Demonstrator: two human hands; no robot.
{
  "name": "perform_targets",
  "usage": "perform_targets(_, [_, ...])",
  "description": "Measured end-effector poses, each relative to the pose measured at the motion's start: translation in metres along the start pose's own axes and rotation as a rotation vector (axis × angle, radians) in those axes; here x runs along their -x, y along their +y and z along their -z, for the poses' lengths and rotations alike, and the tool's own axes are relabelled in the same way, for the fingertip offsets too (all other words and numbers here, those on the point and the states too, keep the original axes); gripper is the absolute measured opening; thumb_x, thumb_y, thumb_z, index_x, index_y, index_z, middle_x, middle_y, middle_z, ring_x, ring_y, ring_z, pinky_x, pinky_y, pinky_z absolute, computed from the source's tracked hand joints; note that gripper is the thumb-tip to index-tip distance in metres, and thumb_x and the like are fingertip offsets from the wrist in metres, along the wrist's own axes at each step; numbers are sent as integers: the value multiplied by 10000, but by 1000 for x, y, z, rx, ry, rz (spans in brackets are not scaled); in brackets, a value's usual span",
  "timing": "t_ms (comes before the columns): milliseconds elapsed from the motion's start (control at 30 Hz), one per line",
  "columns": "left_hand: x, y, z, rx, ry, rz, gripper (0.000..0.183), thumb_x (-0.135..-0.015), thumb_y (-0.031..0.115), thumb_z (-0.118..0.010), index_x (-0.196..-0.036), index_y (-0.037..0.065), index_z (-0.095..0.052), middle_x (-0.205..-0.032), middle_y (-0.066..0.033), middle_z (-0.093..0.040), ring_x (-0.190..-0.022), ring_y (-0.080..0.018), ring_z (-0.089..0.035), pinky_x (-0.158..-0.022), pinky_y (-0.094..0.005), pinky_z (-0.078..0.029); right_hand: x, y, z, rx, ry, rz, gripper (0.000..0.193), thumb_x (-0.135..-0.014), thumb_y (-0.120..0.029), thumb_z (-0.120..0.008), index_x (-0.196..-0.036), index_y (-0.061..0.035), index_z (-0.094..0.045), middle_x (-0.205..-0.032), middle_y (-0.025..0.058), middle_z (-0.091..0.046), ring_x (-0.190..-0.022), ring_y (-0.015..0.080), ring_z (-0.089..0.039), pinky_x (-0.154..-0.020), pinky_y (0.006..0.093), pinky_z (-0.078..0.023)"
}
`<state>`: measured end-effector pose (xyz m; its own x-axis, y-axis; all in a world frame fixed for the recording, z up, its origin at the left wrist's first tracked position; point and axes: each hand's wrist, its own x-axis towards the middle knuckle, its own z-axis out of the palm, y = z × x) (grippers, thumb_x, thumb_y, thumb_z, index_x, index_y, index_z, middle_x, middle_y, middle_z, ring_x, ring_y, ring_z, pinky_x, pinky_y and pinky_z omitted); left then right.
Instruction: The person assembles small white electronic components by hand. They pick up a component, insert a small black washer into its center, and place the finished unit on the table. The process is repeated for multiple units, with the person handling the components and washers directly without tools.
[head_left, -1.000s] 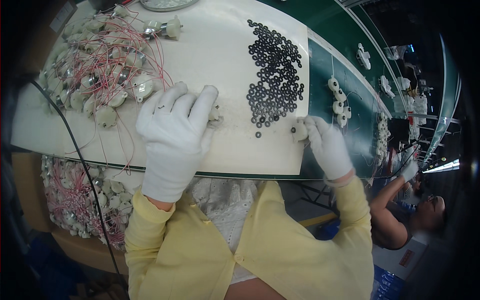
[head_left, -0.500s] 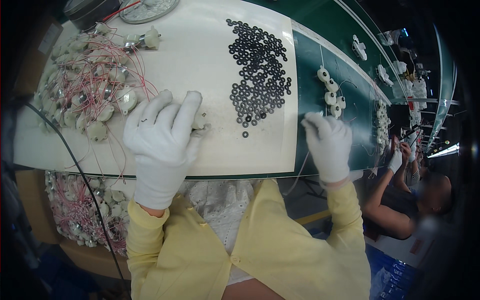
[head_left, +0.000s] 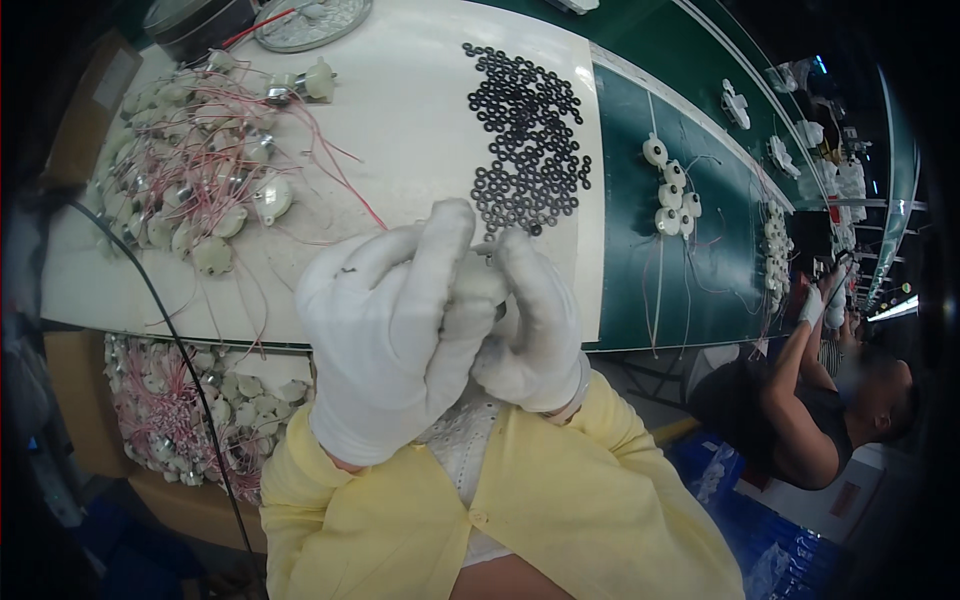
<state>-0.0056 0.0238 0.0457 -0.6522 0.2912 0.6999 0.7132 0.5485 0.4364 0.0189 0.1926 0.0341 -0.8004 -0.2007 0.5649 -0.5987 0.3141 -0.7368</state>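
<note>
A person in a yellow cardigan is sitting or standing close against the edge of a surface, and both gloved hands are meeting in front of the chest. The left hand is curling its fingers and thumb around a pale part, gripping it from the left. The right hand is closing on the same part from the right, finger and thumb bent in — whether it is also pinching something smaller, one cannot tell. The pale part is sitting between the two hands, just above the near edge, with a small dark round spot showing on its lower side.

Down at the left, a cardboard box is holding pale pieces with pink wires, and a black cable is running in front of it. On the surface, a heap of motors is spreading at the left, red wires tangling over it. Beyond the right hand, many black rings are lying in a loose patch. Farther right, pale round pieces with dark centres are resting on a green strip. At the far left, a round metal tray is standing beside a dark tin — and off to the right, a co-worker is raising a gloved hand.
</note>
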Motion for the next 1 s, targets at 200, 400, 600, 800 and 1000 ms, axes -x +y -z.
perform_targets(200, [1, 13, 4, 134, -243, 123, 492, -1061, 340, -511, -1347, -55, -579, -1021, -97, -724, -891, -306, -666, -816, -459, -484, 3, -12, -3, -785, 257, -760, 621, -1018, -263, -619, -1534, 9, -407, -1044, 45, -663, -917, 168, -629, -802, 314, -528])
perform_targets(400, [-9, -3, 28, -183, -191, 51, 472, -887, 81, -648, -1335, -59, -598, -1101, -142, -707, -996, -321, -667, -899, -437, -499, -7, 4, 47, -1303, 292, -491, 618, -981, -453, -610, -1408, -18, -505, -709, 5, -547, -516, 114, -464, -541, 282, -395])
perform_targets(600, [-80, -73, 41, -448, 174, -14, 343, -959, 96, -618, -1294, 51, -681, -1108, -176, -717, -1099, -329, -673, -997, -452, -499, -7, -11, 101, -1371, 259, -389, 446, -1057, -336, -518, -1399, -58, -587, -681, 5, -526, -490, 91, -419, -511, 258, -369])
perform_targets(800, [-75, -135, -10, -887, -356, 141, 195, -961, 295, -614, -989, 137, -725, -826, -52, -729, -988, -278, -683, -846, -450, -477, 1, 0, 119, -766, 47, -756, 426, -1100, -343, -471, -1266, -3, -666, -658, -3, -583, -493, 76, -467, -508, 211, -380])
perform_targets(1000, [-31, -89, -13, -757, -377, -4, 155, -874, 190, -707, -1007, 110, -703, -891, -58, -709, -992, -292, -670, -906, -454, -482, 26, 17, 96, 46, -213, -703, 292, -952, -19, -653, -1233, 59, -636, -993, 95, -755, -854, 125, -704, -774, 256, -575])
